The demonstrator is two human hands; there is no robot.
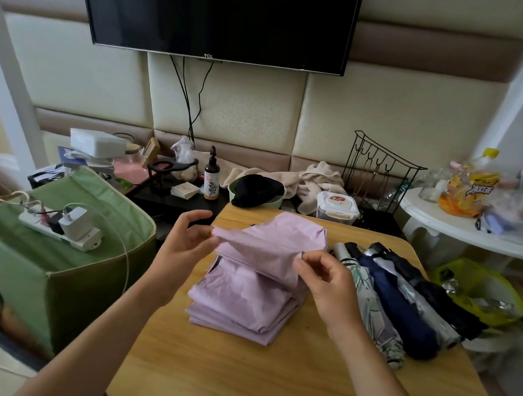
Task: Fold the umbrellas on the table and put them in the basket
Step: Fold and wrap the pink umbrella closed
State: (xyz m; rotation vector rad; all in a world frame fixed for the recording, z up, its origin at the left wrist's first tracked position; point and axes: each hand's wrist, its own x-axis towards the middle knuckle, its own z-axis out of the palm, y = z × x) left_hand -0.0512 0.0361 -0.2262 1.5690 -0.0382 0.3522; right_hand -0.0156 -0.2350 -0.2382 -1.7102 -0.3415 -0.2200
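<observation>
Both grips are pinched on the pink umbrella (256, 274): the left hand (182, 241) nips a fold of its canopy at the cloth's 9 o'clock edge between thumb and fingers, and the right hand (325, 283) pinches the same raised fold at its 3 o'clock end, fingers curled in. Between the two hands the fabric is lifted into a ridge, while the lower panels lie in flat stacked pleats on the wooden counter (268, 374), near its middle.

At 3 o'clock from the pink umbrella, four collapsed umbrellas lie side by side on the counter, tips toward the far edge: a pale leaf-print umbrella (371, 307) just beside the right hand, then a navy umbrella (402, 310), a silver-grey umbrella (425, 306) and a black umbrella (436, 294), each touching its neighbour.

At 9 o'clock, off the counter's edge, stands the green fabric basket (64, 274); a white power strip (59, 226) with a plugged-in charger rests across its top.

At 12 o'clock, beyond the counter, a low dark shelf carries a brown spray bottle (211, 177), a green bowl (254, 194) with a black cloth in it, and a clip-lid box (337, 206). Above hangs a dark television (220, 12). At 2 o'clock a white round table (474, 228) holds bottles.
</observation>
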